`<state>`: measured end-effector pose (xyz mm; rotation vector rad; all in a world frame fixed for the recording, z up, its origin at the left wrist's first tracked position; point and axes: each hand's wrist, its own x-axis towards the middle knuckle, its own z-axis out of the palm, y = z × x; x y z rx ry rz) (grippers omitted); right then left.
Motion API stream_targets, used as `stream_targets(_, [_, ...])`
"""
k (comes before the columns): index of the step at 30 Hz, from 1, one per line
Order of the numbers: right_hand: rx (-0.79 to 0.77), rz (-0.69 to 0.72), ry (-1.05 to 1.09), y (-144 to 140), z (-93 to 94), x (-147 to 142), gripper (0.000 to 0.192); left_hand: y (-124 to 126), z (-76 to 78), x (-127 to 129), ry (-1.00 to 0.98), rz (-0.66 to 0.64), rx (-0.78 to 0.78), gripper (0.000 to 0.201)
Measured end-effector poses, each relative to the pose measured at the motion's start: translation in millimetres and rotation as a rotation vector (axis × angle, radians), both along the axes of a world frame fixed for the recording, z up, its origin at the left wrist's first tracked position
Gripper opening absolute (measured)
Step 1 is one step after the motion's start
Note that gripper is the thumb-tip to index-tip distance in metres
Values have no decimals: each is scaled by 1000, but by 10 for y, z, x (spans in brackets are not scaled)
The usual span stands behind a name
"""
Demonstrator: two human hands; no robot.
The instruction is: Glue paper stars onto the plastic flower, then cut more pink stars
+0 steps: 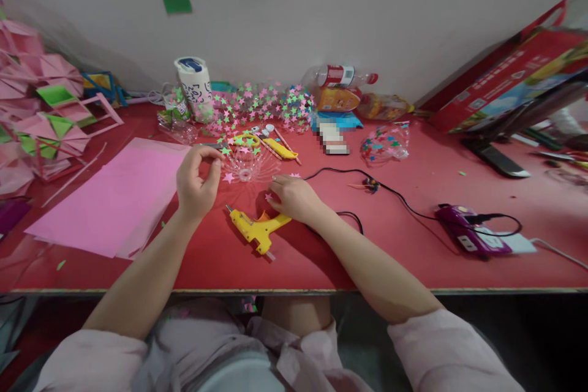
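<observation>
My left hand [198,182] is raised over the edge of the pink sheets, thumb and forefinger pinched together; whatever they hold is too small to make out. Beside those fingertips lies a clear plastic piece [245,175], cut into spread strips around a round neck, with green and pink stars about it. My right hand [296,197] is low over the red table, its fingertips closed at a small pink star [268,197]. Just below that hand, a yellow hot glue gun [257,229] lies on its side, nozzle pointing left, its handle end partly covered by the hand.
Pink paper sheets [110,196] lie left, near folded-paper models [46,98]. Behind are a white cup [193,89], star-covered plastic [261,104] and bottles [340,76]. A black cord [390,187] runs to a purple power strip [471,233]. A bag of stars [386,144] lies right of centre.
</observation>
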<state>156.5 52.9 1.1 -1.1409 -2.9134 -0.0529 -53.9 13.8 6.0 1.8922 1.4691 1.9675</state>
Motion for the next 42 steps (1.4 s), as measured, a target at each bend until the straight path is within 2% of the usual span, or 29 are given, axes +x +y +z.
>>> stream_targets(8, [5,56,-83,-29,-12,-36,23,-22,-12,10,73,-21,-1,11])
stream_targets(15, [-71,17,48,-23,17,4,13,-20,-11,15,76,-25,37,11])
stream_targets(19, [-258,168,200,-62,107,74,8,-90,46,51,152,-40,72,10])
stream_targets(21, [-284,225,305,-97,140,90,10,-141,79,76,220,-58,78,8])
stream_targets(24, [-181,275,431,-161,150,87,10,-210,115,105,306,-93,83,6])
stream_targets(30, [273,269,806,-324,122,41,11,-278,107,193,525,-241,58,12])
stream_targets(33, [484,330,766,-366,115,30,14,-293,83,275,542,-306,7,12])
stream_targets(35, [585,344,690,-366,111,33,13,-305,79,321,468,-354,-83,16])
stream_targets(39, [651,357,602,-342,108,39,10,-326,93,354,243,-492,-310,18])
stream_targets(42, [534,328,669,-341,114,24,10,-319,94,343,178,-523,-376,17])
